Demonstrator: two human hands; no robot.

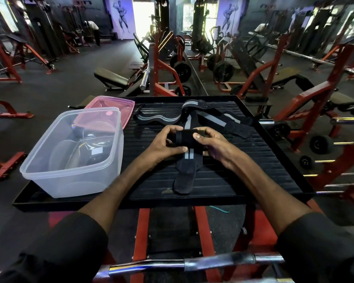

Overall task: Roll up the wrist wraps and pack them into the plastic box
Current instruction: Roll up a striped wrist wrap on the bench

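Note:
A black wrist wrap with grey stripes (pixel 187 137) is partly rolled between my hands over the black ridged platform (pixel 243 176). My left hand (pixel 166 144) grips the roll's left end and my right hand (pixel 211 144) grips its right end. The wrap's loose tail (pixel 184 176) trails toward me on the platform. Two more striped wraps lie unrolled beyond my hands, one (pixel 161 118) at the back left and one (pixel 223 121) at the back right. The clear plastic box (pixel 49 170) stands open at the platform's left, with nothing inside it.
A pink lid (pixel 119 103) lies behind the box. A chrome bar (pixel 172 264) crosses low in front of me. Red gym frames, benches and weight plates (pixel 182 70) surround the platform. A person stands far off at the back left.

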